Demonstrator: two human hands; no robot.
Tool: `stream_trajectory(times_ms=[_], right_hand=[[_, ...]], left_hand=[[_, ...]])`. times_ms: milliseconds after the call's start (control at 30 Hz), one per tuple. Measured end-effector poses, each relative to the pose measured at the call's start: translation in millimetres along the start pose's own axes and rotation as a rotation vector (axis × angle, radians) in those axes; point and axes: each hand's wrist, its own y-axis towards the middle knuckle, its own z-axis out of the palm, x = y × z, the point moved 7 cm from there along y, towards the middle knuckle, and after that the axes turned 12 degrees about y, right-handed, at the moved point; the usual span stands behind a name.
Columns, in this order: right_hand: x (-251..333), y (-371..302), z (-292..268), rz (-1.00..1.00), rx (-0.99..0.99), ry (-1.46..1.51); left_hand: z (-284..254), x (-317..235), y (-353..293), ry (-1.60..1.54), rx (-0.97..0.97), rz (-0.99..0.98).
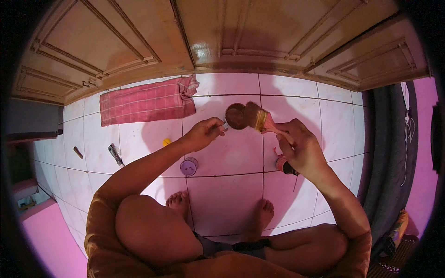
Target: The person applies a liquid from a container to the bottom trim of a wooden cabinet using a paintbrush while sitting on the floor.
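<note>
My left hand [206,134] is closed on the handle of a small round cup [230,116] holding brown paint, out over the floor. In my right hand [299,143] is a paintbrush [272,124], gripped by its reddish handle. Its wide bristles, coated in brown, lie at the right rim of the cup; the exact contact is hard to make out. Below the left forearm stands a small can with a purple top [188,167]. A dark and red container [285,165] sits on the floor, partly hidden behind my right hand.
Wooden panelled doors [259,37] rise along the far side. A red checked cloth [148,103] lies on the white tiles [222,199]. Leftward are a yellow object [166,142], a grey tool [115,154] and a brown piece [78,152]. Dark padded furniture [387,153] stands at right.
</note>
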Motion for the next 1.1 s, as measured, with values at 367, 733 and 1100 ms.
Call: stream_trajectory(times_ms=[367,733,1100], right_hand=[[8.2,2.1,18.3,-0.132,0.059,-0.148],[0.6,19.4,19.8,0.035,0.134,-0.206],[-1.3,23.2,26.3,0.087,0.145,-0.226]], left_hand=[[-1.4,-18.6,-9.4,0.01,-0.078,0.028],[5.7,-45.2,-20.3,0.25,-0.114,0.164],[4.8,-48.2,-25.6,0.24,-0.139,0.231]])
